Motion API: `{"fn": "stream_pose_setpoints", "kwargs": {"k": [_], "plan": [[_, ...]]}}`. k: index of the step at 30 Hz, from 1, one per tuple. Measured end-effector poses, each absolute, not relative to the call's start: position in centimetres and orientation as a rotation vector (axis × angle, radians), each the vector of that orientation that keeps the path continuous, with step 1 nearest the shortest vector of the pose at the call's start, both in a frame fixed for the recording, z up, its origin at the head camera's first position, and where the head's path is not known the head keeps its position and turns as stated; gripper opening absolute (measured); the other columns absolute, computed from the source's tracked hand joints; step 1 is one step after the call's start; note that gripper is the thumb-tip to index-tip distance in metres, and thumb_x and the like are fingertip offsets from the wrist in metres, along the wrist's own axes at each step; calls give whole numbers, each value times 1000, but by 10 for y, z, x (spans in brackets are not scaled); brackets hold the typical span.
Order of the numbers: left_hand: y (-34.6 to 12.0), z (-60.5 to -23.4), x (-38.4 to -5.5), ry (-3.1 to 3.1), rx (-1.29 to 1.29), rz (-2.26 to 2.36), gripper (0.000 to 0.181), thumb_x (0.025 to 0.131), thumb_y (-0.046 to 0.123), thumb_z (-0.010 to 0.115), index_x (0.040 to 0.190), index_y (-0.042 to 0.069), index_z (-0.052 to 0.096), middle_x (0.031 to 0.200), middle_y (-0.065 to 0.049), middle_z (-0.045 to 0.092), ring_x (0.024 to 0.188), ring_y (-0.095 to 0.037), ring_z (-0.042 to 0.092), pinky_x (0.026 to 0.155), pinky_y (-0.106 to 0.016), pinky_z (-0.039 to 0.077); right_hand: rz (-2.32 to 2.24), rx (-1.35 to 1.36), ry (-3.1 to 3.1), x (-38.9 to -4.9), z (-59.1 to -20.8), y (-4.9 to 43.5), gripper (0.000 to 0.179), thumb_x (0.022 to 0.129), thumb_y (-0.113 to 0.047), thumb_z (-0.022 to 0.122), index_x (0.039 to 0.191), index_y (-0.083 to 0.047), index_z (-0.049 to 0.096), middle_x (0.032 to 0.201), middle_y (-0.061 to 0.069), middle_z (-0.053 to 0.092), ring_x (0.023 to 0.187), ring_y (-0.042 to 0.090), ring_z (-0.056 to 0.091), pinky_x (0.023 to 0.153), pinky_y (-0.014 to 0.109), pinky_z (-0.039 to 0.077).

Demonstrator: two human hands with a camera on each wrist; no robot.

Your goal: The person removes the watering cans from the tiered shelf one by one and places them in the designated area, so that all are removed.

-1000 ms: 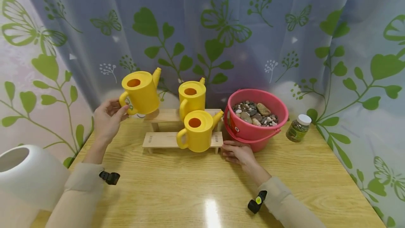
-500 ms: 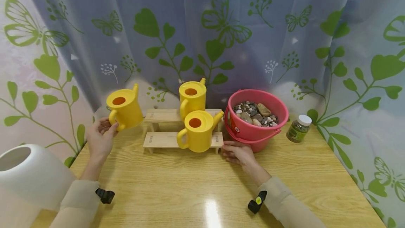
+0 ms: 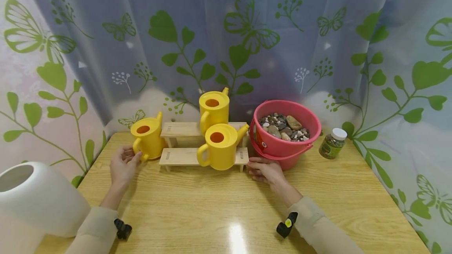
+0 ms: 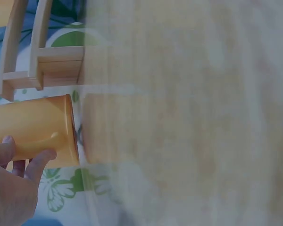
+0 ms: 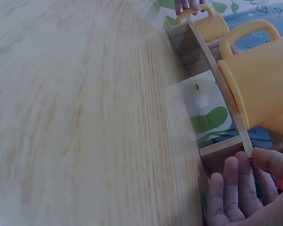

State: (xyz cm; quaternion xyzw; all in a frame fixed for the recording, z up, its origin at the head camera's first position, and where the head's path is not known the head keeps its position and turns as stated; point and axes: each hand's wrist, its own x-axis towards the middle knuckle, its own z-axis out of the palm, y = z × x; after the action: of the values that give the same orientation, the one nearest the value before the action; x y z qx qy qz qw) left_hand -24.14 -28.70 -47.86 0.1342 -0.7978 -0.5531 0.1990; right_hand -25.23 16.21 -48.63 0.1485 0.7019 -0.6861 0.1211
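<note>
My left hand (image 3: 124, 167) grips the handle of a yellow watering can (image 3: 150, 140) at the left end of a two-tier wooden step shelf (image 3: 181, 156). In the left wrist view this watering can (image 4: 33, 125) stands upright with its base close to the tabletop. My right hand (image 3: 269, 173) is at the lower step's right end; the right wrist view shows its thumb and fingertips (image 5: 244, 162) pinching the board's corner. A second yellow watering can (image 3: 214, 109) stands on the upper step. On the lower step, toward the right, is a third yellow watering can (image 3: 220, 150), spout pointing right.
A pink bucket (image 3: 282, 150) holding pebbles and stones stands just right of the shelf. Beyond it is a small jar (image 3: 332, 144) with a white lid. A white rounded vessel (image 3: 46, 199) occupies the left front. Behind the wooden table (image 3: 205, 214) hangs a patterned curtain (image 3: 212, 22).
The left hand has carried its watering can left off the upper step area, then down beside the shelf's left end. The right hand has stayed at the shelf's right end.
</note>
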Motion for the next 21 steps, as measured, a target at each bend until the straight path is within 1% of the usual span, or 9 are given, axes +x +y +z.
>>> {"fn": "stream_pose_setpoints", "kwargs": {"k": [4,8,11,16,18,21], "plan": [[-288,-483,-240,-2244,390,-1567,30,100,6,71,126,-5,60,113,-14,65,79,10,59,73,-13,62,-1997,435,2050,-253,-486,162,33,99,-19,76,128,-4,74,100,0,83,80,11,76,75,27,66],[-289,-486,-240,-2274,377,-1550,28,100,5,70,124,-6,60,117,-19,65,79,11,58,72,-11,61,-1996,436,2051,-253,-486,162,33,98,-19,76,128,-4,74,97,0,82,80,11,76,74,26,66],[-290,-487,-239,-2307,378,-1534,33,99,7,73,127,-5,60,120,-20,66,79,14,58,72,-8,58,-1992,433,2056,-253,-486,162,33,98,-19,76,128,-4,74,97,-1,82,80,11,76,73,26,66],[-287,-471,-238,-2209,354,-1577,46,98,16,76,136,-3,59,124,-9,65,89,13,59,78,-2,54,-1989,435,2055,-253,-487,162,33,98,-20,77,128,-5,74,98,0,83,80,11,76,74,26,66],[-282,-456,-240,-2134,320,-1590,47,98,17,77,136,-3,59,123,-4,64,95,9,60,81,-1,54,-1993,436,2051,-253,-487,162,33,98,-20,77,128,-5,74,99,1,83,80,11,76,74,26,66],[-271,-431,-245,-2091,257,-1562,45,97,18,77,134,-2,62,117,3,65,99,6,61,83,-1,53,-1998,435,2045,-253,-487,163,33,98,-19,77,128,-4,74,101,2,83,80,11,76,74,26,66]]}}
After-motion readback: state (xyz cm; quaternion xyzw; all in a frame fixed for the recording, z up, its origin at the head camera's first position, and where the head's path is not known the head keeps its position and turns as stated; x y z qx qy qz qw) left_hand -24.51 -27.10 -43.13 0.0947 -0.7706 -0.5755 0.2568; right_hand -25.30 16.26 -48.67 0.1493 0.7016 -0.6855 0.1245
